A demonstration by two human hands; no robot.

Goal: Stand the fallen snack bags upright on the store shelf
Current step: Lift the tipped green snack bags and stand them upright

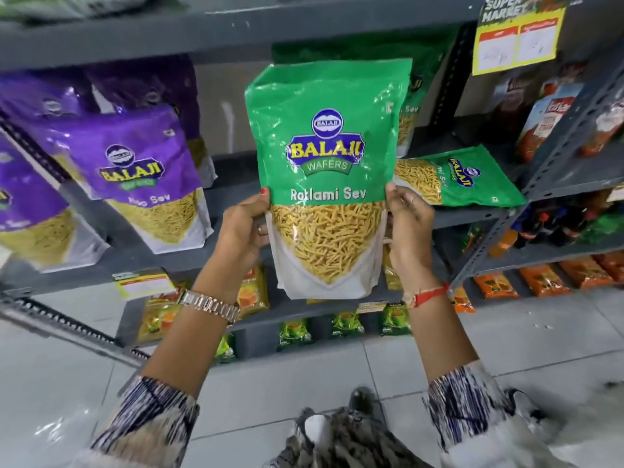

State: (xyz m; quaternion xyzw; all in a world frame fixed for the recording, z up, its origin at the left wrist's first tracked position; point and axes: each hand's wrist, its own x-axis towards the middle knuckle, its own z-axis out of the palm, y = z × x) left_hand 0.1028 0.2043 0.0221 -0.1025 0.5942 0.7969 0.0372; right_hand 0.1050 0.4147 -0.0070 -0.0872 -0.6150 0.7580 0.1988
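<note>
While held: the green bag [324, 177] hangs upright in front of the shelf [472, 216], not yet set down.
Grip: left hand [244, 228] and right hand [407, 224] pinch its two side edges at mid-height.
Long axis: vertical, base lowest.
Slot: far of the grip, left of the fallen green bag [462, 179] lying flat.
Nearer hand: right, just beside that fallen bag.

Green Ratlami Sev bag [324, 157]; purple sev bags [141, 170]; grey shelf [216, 194]; yellow price sign [518, 32].
</note>
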